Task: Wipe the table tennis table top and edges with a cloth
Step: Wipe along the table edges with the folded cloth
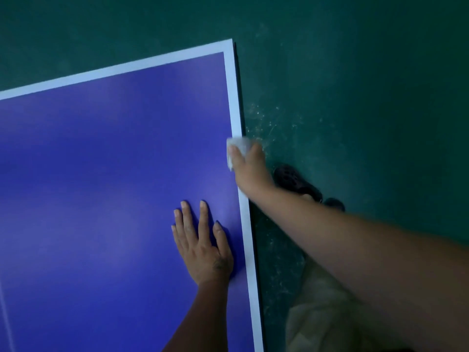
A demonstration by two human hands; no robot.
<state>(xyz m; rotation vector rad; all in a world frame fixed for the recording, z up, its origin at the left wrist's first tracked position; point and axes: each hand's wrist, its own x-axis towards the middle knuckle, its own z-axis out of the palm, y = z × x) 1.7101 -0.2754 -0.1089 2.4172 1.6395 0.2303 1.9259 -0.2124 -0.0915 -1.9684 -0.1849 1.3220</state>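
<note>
The blue table tennis table [106, 174] fills the left of the view, with a white line along its far end and right side. My right hand [250, 165] grips a small white cloth [238, 144] wrapped over the table's right edge, thumb on the white line and fingers down the side. My left hand [203, 242] lies flat on the blue top near that edge, fingers spread and straight, holding nothing.
Dark green floor [355, 85] lies beyond the table, scuffed with pale marks near the edge. My dark shoes [299, 184] stand on it right beside the table's side, and my pale trousers [322, 308] show below.
</note>
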